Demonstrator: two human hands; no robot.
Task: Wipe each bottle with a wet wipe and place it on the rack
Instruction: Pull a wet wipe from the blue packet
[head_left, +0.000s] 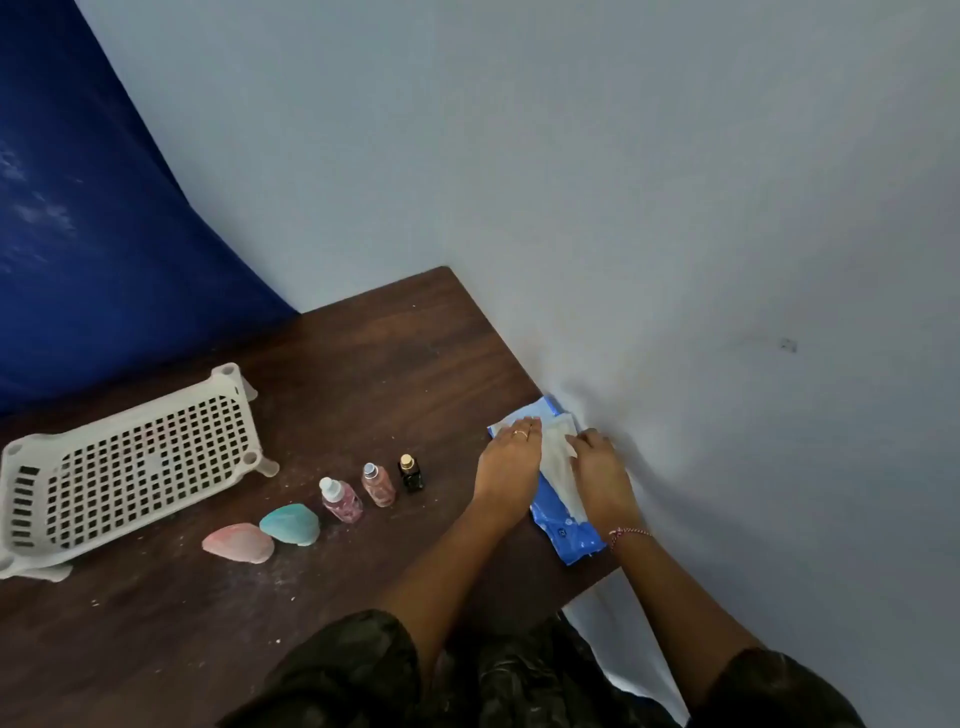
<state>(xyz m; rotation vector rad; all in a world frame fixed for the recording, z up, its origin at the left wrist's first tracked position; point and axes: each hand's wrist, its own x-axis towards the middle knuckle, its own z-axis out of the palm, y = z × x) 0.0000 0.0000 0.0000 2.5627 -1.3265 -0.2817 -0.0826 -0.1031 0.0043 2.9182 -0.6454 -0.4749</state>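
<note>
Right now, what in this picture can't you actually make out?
Head view only:
- Wet wipe pack: its opening, covered by the left hand and wipe.
- Right hand: its grip on the wipe, fingertips blurred.
- Rack: its side cut by the left edge.
- Bottles: labels too small.

light: dim, even, bluish | shadows: soft | focus: slightly soft overall | edges: wide-angle bending

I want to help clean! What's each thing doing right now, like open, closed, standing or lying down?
Rack: on its legs, no bottles on it.
White-capped bottle: upright, capped.
Pink bottle: upright, capped.
Black bottle: upright, capped.
Wipe pack: open, lying flat.
Wet wipe: partly pulled out.
Left hand: presses flat on pack.
Right hand: pinches the wipe.
</note>
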